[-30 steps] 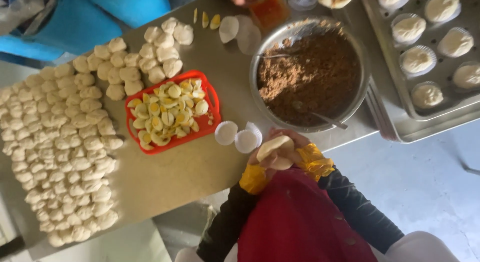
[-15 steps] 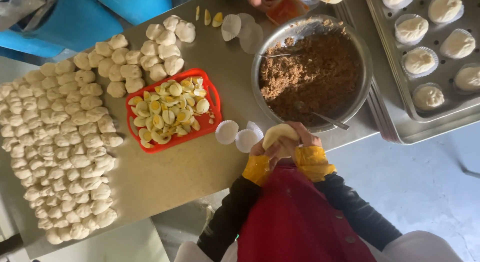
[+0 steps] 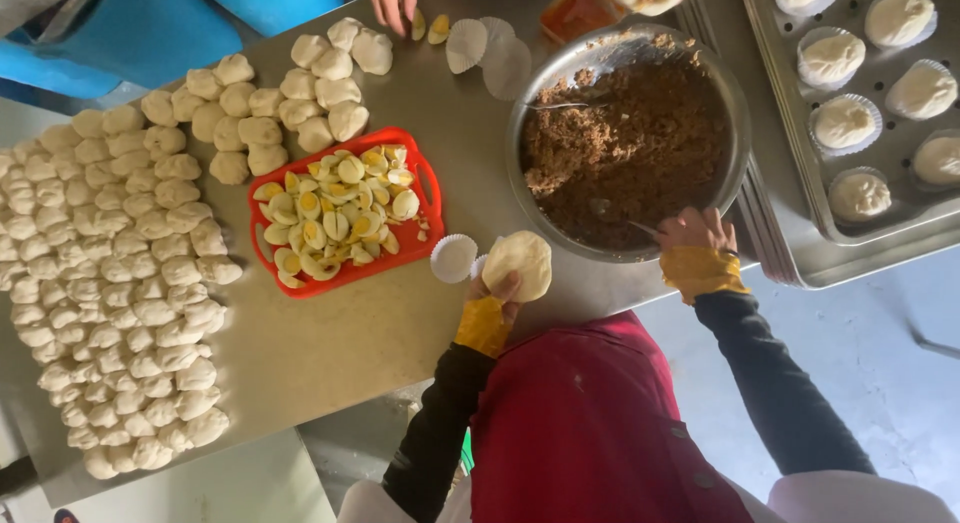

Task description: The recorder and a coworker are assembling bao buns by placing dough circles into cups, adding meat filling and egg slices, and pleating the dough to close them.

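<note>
My left hand point(image 3: 497, 291) holds a flattened round of pale dough point(image 3: 518, 264) just above the table edge, beside a white paper cup point(image 3: 453, 258). My right hand point(image 3: 690, 230) reaches over the near rim of a large metal bowl point(image 3: 735, 113) and grips the handle of a spoon point(image 3: 625, 221) that sits in brown minced filling point(image 3: 625, 143). A second spoon point(image 3: 560, 105) lies in the filling at the far left. Both wrists wear yellow cuffs over dark sleeves.
A red tray point(image 3: 432, 198) of cut boiled egg wedges sits left of the bowl. Several dough balls point(image 3: 120, 263) cover the table's left side. A baking tray point(image 3: 800, 223) with filled buns in paper cups stands at right. Another person's hand point(image 3: 392, 1) rests at the far edge.
My hands have parted. The right hand has moved away from the dough to the spoon in the bowl. The left hand keeps the flattened dough, now held open-faced.
</note>
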